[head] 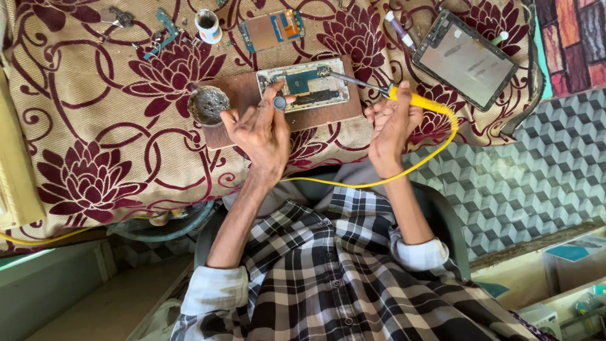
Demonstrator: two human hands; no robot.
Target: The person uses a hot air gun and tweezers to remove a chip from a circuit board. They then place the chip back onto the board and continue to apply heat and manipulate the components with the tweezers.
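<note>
Head view, left to right: flux tin (207,105) sat at the left end of the brown wooden board (233,95) on the floral-cloth desk (95,126), just beside the opened phone (304,84). Left hand (262,129) rested on the board's near edge, forefinger and thumb pinched together on a small dark round part (279,102) at the phone's lower-left corner; whether it also pressed the phone frame down, couldn't tell. Phone lay flat mid-board, circuit board exposed. Right hand (392,123) had its grip clamped on the yellow handle of the soldering iron (379,90), tip angled down-left and touching or just above the phone's upper-right area; contact point too small to confirm. Yellow cord (435,148) looped from the handle down across the lap. Farther right a tablet (467,58) lay face up, well apart. My read: the joint wanted a steady tip, so heel of the right hand braced on the desk, left hand pinning the work, cord slack so it didn't tug the handle, brief tip contact only, fingers of the left hand kept clear of the hot shaft.
</note>
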